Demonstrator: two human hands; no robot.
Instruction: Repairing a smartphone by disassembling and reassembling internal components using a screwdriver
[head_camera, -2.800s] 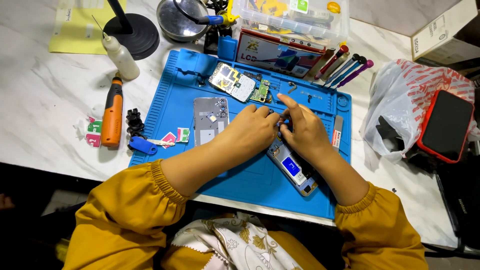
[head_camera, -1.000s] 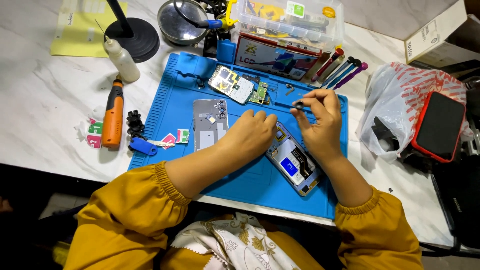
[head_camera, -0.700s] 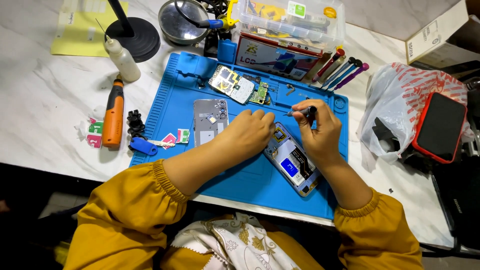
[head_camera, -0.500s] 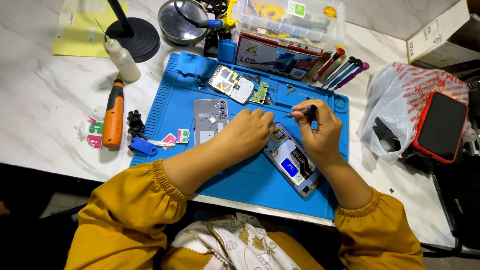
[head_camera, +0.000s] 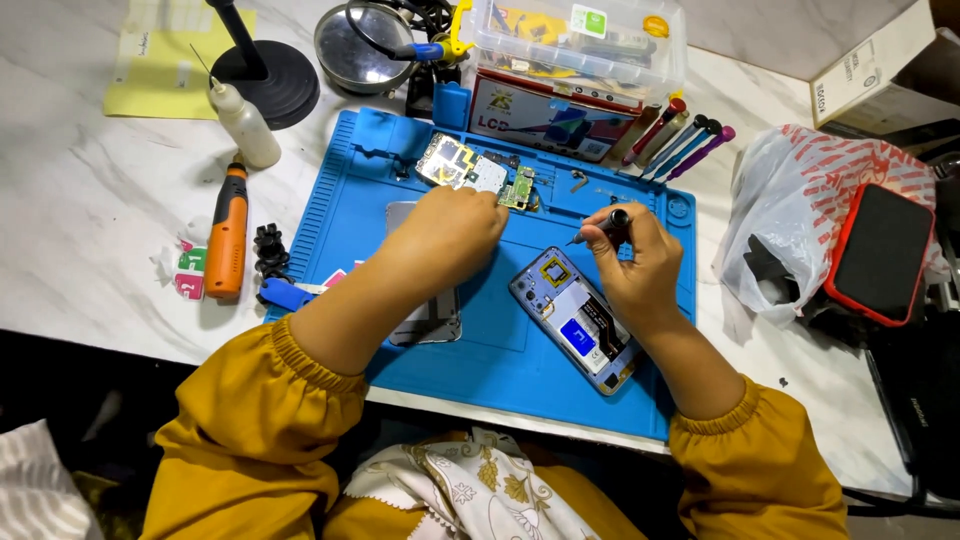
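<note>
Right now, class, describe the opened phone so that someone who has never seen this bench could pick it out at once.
Find the blue mat in the middle of the white table. The opened phone lies tilted on the mat's right half, just under the right hand. Unlike the red-cased phone on the plastic bag, its back is off, showing bluish insides and a flat cable.
</note>
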